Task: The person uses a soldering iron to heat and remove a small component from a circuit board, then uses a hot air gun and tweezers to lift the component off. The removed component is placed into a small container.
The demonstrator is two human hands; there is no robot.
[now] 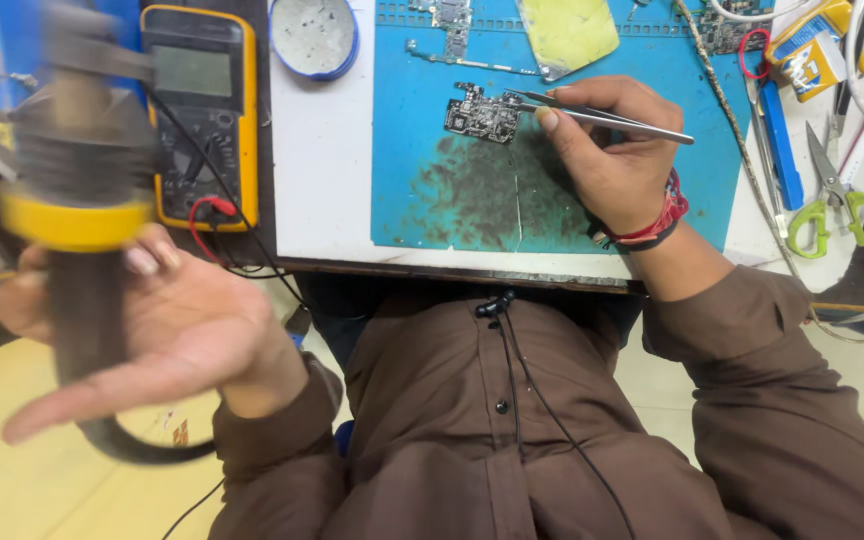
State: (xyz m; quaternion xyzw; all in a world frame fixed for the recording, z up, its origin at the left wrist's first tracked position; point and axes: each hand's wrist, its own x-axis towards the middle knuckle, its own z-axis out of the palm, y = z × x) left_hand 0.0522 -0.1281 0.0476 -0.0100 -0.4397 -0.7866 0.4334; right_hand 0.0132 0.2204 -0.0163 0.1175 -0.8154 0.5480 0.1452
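Small dark jagged circuit board (482, 115)

Tweezers (602, 118) in right hand (607, 160) at circuit board (482, 115) on blue mat (432, 70)

Blurred hot-air tool (77, 190) (top cut off)

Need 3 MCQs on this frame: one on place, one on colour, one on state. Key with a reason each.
1. Where does the small circuit board lie?
A. on the blue mat
B. on the floor
C. on the multimeter

2. What colour are the scissors' handles?
A. red
B. green
C. black

3. What is the right hand doing?
A. resting open
B. gripping scissors
C. holding tweezers

Key: 1 A, the board sits on the mat's upper part; 2 B, both loops are green; 3 C, the fingers pinch the tweezers, tips at the board.
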